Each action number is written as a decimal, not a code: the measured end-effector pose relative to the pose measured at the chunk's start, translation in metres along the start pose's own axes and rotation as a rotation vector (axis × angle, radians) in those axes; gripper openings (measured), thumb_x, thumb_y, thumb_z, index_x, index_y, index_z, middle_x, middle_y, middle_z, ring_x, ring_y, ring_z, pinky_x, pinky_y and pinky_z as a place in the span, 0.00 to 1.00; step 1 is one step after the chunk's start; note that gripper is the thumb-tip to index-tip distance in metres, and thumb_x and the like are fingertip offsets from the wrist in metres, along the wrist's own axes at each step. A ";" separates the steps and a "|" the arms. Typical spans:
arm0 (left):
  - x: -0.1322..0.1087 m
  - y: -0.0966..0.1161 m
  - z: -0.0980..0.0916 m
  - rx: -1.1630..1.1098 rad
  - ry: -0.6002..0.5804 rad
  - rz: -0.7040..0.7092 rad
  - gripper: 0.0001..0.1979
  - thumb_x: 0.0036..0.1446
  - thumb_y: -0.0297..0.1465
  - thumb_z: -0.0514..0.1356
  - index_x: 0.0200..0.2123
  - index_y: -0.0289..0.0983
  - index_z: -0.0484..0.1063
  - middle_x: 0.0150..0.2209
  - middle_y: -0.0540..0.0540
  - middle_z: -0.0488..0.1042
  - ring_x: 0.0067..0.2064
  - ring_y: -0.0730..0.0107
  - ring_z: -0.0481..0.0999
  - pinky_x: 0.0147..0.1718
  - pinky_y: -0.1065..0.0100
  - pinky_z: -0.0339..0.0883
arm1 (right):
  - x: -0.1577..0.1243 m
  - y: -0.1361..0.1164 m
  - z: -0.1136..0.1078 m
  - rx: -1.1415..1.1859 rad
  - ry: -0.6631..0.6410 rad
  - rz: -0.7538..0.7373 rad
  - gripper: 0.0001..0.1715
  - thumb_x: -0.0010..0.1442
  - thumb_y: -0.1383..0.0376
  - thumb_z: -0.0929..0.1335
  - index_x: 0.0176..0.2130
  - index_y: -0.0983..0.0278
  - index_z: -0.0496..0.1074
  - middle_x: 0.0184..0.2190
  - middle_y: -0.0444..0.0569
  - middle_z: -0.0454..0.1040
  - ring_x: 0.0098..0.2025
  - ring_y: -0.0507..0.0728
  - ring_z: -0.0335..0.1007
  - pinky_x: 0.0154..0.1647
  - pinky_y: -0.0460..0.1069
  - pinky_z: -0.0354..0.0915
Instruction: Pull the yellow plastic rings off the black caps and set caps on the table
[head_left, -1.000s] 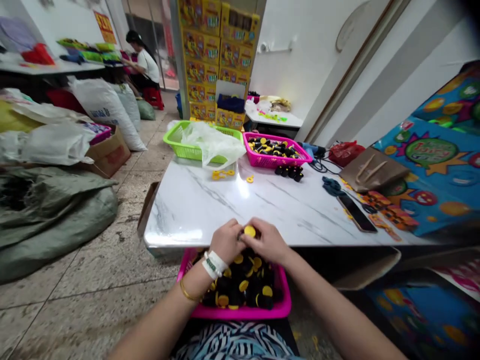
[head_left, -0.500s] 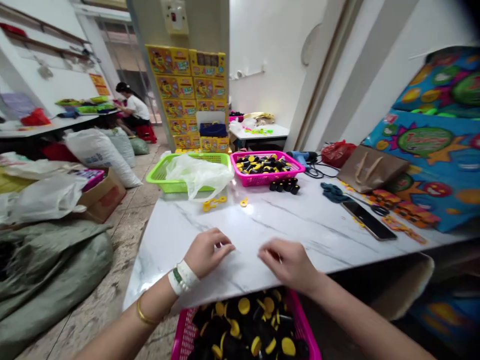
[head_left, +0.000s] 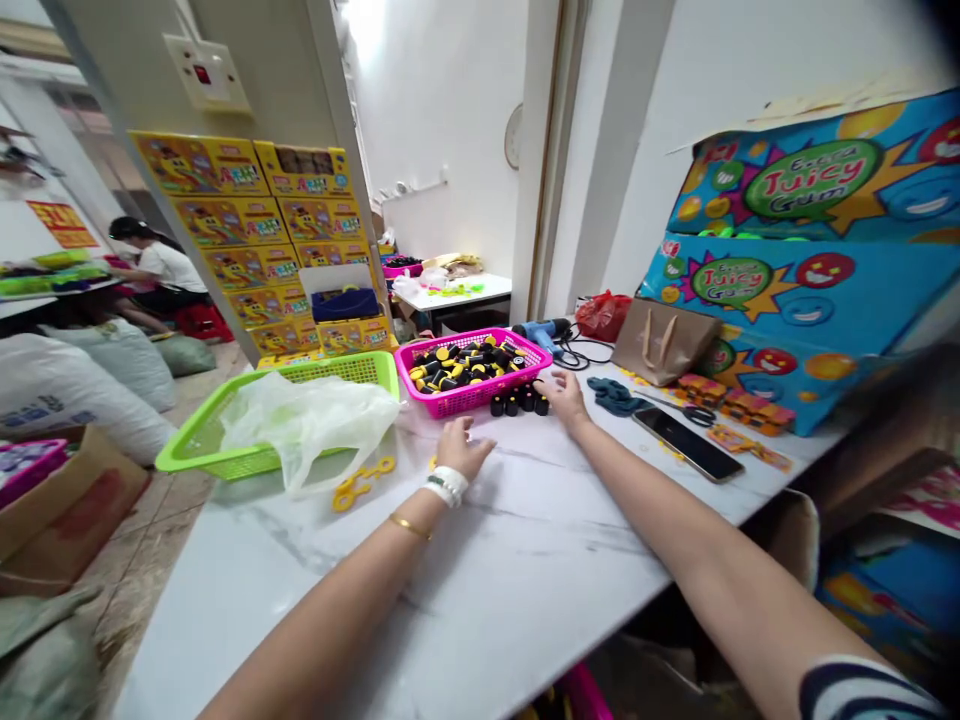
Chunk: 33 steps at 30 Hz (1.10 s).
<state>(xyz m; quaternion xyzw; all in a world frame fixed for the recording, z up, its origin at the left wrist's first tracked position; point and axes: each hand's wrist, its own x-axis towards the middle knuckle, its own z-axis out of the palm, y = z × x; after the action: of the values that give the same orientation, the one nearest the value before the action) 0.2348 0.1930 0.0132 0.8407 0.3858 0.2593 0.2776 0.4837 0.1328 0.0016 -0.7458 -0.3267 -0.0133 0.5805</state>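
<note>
My left hand (head_left: 463,450) hovers over the white marbled table (head_left: 525,540) with fingers curved and apart, holding nothing. It is just in front of the pink basket (head_left: 465,402), which holds many black cylinders with yellow caps. Farther right, my right hand (head_left: 564,396) reaches to a small group of black cylinders (head_left: 519,402) standing at the basket's front right. Its fingers are parted at the right end of the group; whether they touch a cylinder I cannot tell. Yellow ring-ended plastic pieces (head_left: 363,482) lie left of my left hand.
A green basket (head_left: 217,465) with a clear plastic bag (head_left: 315,420) stands at the left. On the right are a phone (head_left: 688,443), scissors (head_left: 699,413), a dark cloth (head_left: 615,395), a paper bag (head_left: 660,340) and a blue power tool (head_left: 541,333). Another person (head_left: 161,265) sits far left.
Both hands have moved forward from the table's near edge, the right one to the black cylinders. My view has turned right, and the lower pink basket has mostly left the picture.
</note>
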 end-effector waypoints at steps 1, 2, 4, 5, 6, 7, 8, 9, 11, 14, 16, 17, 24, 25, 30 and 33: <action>0.011 0.003 0.011 0.010 0.019 -0.013 0.28 0.50 0.36 0.67 0.52 0.30 0.68 0.51 0.34 0.72 0.49 0.59 0.74 0.50 0.62 0.67 | 0.001 0.005 0.002 0.000 -0.064 -0.023 0.27 0.50 0.57 0.75 0.47 0.64 0.68 0.47 0.52 0.71 0.46 0.58 0.69 0.47 0.54 0.68; 0.021 0.006 0.021 0.022 0.033 -0.023 0.29 0.49 0.35 0.67 0.52 0.30 0.67 0.51 0.33 0.71 0.52 0.57 0.73 0.52 0.61 0.65 | 0.001 0.009 0.004 -0.004 -0.124 -0.050 0.32 0.45 0.56 0.77 0.47 0.63 0.68 0.45 0.50 0.72 0.45 0.58 0.70 0.47 0.54 0.68; 0.038 0.010 0.039 0.045 0.046 -0.029 0.30 0.48 0.34 0.68 0.53 0.30 0.67 0.52 0.33 0.71 0.56 0.55 0.69 0.56 0.60 0.62 | 0.000 0.013 0.008 -0.026 -0.206 -0.105 0.38 0.37 0.56 0.78 0.47 0.62 0.67 0.44 0.48 0.71 0.47 0.59 0.69 0.50 0.56 0.67; 0.046 0.011 0.045 0.056 0.045 -0.024 0.30 0.47 0.34 0.68 0.53 0.30 0.67 0.52 0.33 0.71 0.57 0.54 0.68 0.57 0.60 0.61 | 0.000 0.014 0.010 -0.041 -0.228 -0.130 0.40 0.35 0.56 0.78 0.47 0.61 0.67 0.45 0.48 0.70 0.49 0.60 0.68 0.52 0.56 0.66; 0.052 0.012 0.051 0.066 0.042 -0.015 0.31 0.46 0.34 0.69 0.53 0.30 0.67 0.52 0.33 0.71 0.57 0.53 0.68 0.57 0.60 0.60 | -0.001 0.015 0.011 -0.057 -0.242 -0.151 0.41 0.34 0.56 0.78 0.48 0.60 0.67 0.47 0.48 0.68 0.51 0.60 0.66 0.55 0.57 0.64; 0.059 0.013 0.055 0.077 0.036 -0.005 0.31 0.45 0.35 0.69 0.53 0.30 0.67 0.52 0.33 0.71 0.57 0.53 0.68 0.57 0.59 0.60 | -0.001 0.015 0.012 -0.071 -0.251 -0.166 0.42 0.34 0.56 0.78 0.48 0.60 0.67 0.48 0.48 0.66 0.53 0.61 0.65 0.57 0.57 0.62; 0.064 0.014 0.058 0.088 0.030 0.007 0.32 0.44 0.35 0.69 0.52 0.30 0.67 0.52 0.33 0.72 0.56 0.52 0.69 0.57 0.59 0.60 | -0.001 0.015 0.012 -0.084 -0.257 -0.176 0.42 0.34 0.57 0.78 0.49 0.59 0.67 0.49 0.49 0.65 0.54 0.61 0.64 0.58 0.57 0.61; 0.069 0.014 0.061 0.098 0.022 0.019 0.32 0.44 0.36 0.70 0.52 0.30 0.68 0.51 0.32 0.72 0.56 0.51 0.70 0.56 0.59 0.60 | 0.000 0.015 0.012 -0.095 -0.263 -0.181 0.42 0.35 0.57 0.78 0.49 0.59 0.66 0.49 0.49 0.64 0.55 0.61 0.63 0.58 0.58 0.61; 0.076 0.014 0.063 0.114 0.008 0.036 0.32 0.43 0.38 0.69 0.51 0.30 0.69 0.50 0.33 0.74 0.53 0.51 0.72 0.54 0.59 0.63 | 0.002 0.016 0.011 -0.109 -0.280 -0.186 0.40 0.37 0.57 0.77 0.50 0.59 0.67 0.50 0.50 0.63 0.55 0.62 0.63 0.58 0.58 0.61; 0.081 0.015 0.064 0.125 -0.016 0.050 0.28 0.44 0.40 0.68 0.48 0.33 0.70 0.46 0.37 0.77 0.48 0.54 0.76 0.48 0.61 0.67 | 0.004 0.018 0.009 -0.108 -0.346 -0.211 0.36 0.38 0.58 0.76 0.48 0.60 0.68 0.49 0.50 0.66 0.52 0.61 0.66 0.57 0.58 0.62; 0.081 0.016 0.063 0.132 -0.025 0.054 0.28 0.45 0.42 0.67 0.48 0.34 0.70 0.45 0.38 0.77 0.47 0.54 0.77 0.46 0.62 0.69 | 0.005 0.018 0.006 -0.093 -0.414 -0.237 0.36 0.40 0.58 0.76 0.48 0.60 0.67 0.48 0.48 0.70 0.50 0.60 0.68 0.54 0.56 0.64; 0.081 0.016 0.063 0.137 -0.029 0.058 0.30 0.45 0.43 0.67 0.50 0.35 0.70 0.45 0.38 0.78 0.47 0.53 0.77 0.46 0.61 0.69 | 0.005 0.018 0.005 -0.085 -0.446 -0.250 0.37 0.41 0.58 0.76 0.50 0.60 0.67 0.47 0.47 0.72 0.49 0.59 0.69 0.53 0.56 0.65; 0.081 0.016 0.062 0.167 -0.104 0.144 0.38 0.43 0.43 0.69 0.57 0.37 0.66 0.48 0.39 0.77 0.49 0.49 0.76 0.49 0.59 0.68 | 0.004 0.016 0.005 -0.047 -0.586 -0.398 0.38 0.43 0.64 0.73 0.54 0.61 0.65 0.51 0.49 0.72 0.53 0.59 0.69 0.57 0.54 0.63; 0.082 0.016 0.062 0.167 -0.114 0.158 0.38 0.43 0.43 0.69 0.58 0.38 0.66 0.48 0.40 0.77 0.50 0.49 0.76 0.49 0.59 0.68 | 0.004 0.016 0.006 -0.047 -0.598 -0.422 0.38 0.43 0.65 0.73 0.55 0.61 0.65 0.51 0.49 0.72 0.54 0.60 0.68 0.57 0.54 0.62; 0.073 0.016 0.057 0.140 -0.152 0.192 0.34 0.44 0.39 0.70 0.55 0.36 0.67 0.48 0.40 0.77 0.49 0.52 0.76 0.48 0.62 0.68 | -0.006 0.012 0.007 -0.076 -0.591 -0.496 0.36 0.42 0.69 0.70 0.53 0.62 0.67 0.52 0.52 0.72 0.54 0.62 0.67 0.58 0.57 0.61; 0.049 0.018 0.048 0.121 -0.148 0.177 0.34 0.43 0.36 0.71 0.54 0.36 0.67 0.48 0.41 0.77 0.49 0.54 0.76 0.47 0.62 0.68 | -0.027 0.002 0.004 -0.082 -0.591 -0.515 0.35 0.42 0.69 0.69 0.53 0.63 0.67 0.51 0.52 0.72 0.52 0.62 0.68 0.57 0.57 0.62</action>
<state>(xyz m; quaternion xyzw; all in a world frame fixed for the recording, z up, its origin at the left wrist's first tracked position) 0.3030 0.2094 0.0023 0.9035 0.3034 0.1962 0.2304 0.4615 0.1235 -0.0124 -0.6338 -0.6553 0.0438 0.4087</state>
